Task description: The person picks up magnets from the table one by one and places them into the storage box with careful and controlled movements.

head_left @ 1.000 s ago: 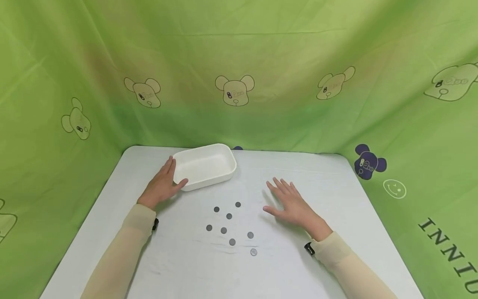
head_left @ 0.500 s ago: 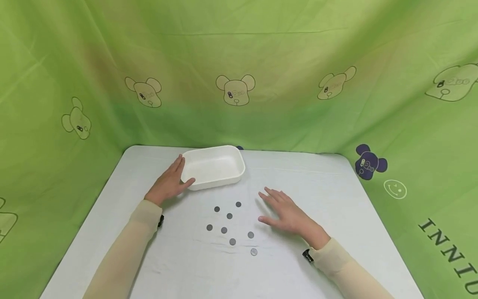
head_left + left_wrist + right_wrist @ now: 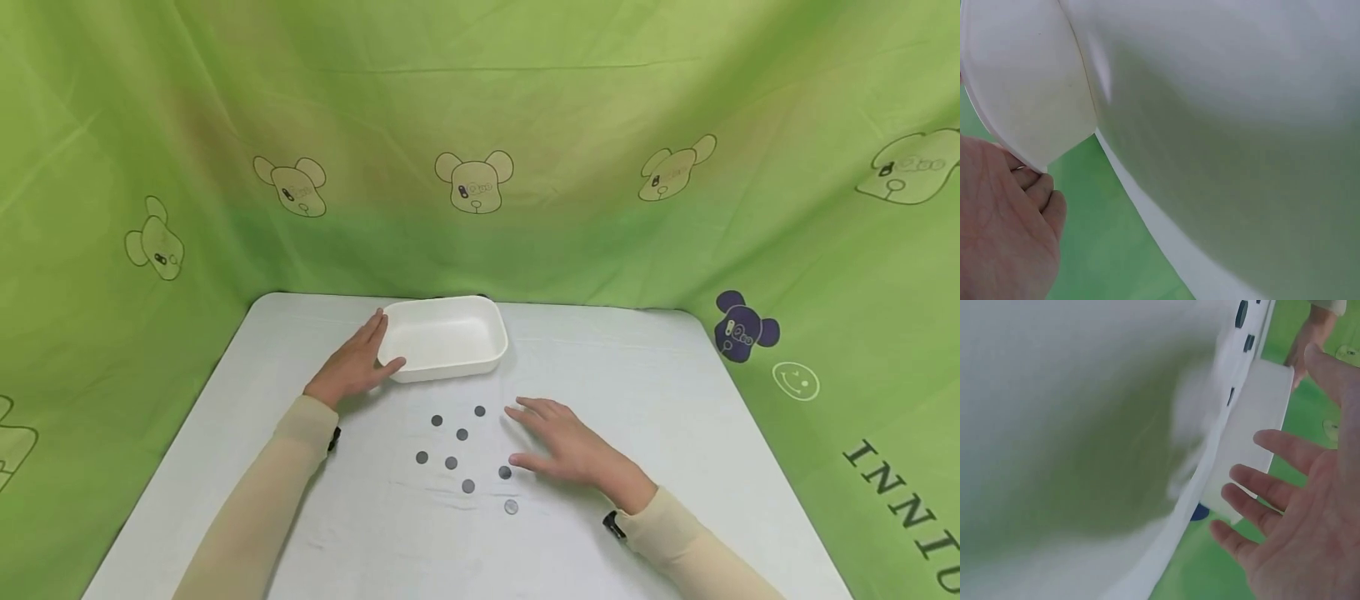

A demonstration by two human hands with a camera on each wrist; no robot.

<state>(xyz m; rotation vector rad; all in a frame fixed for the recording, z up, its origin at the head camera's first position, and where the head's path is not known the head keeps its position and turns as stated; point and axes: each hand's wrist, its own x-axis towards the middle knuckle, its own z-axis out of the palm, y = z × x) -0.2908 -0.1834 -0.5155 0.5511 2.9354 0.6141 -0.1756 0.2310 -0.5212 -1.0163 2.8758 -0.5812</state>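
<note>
The white box [image 3: 442, 337] sits by the far edge of the table [image 3: 615, 367], a little left of that edge's middle, its long sides running roughly along it. I see the left hand [image 3: 354, 364] against the box's left end, fingers extended, thumb spread away from them at the near left corner; how firmly it presses I cannot tell. Between the box and the near edge I count eight small discs [image 3: 462, 434] lying flat and scattered, the palest disc [image 3: 512, 507] closest to the near edge. I have the right hand [image 3: 566, 446] spread just to the right of them, its thumb tip beside one disc in the head view. Cream sleeves [image 3: 262, 492] reach in from the near edge, and green cloth [image 3: 375, 108] printed with cartoon heads rises beyond the far, left and right edges.
</note>
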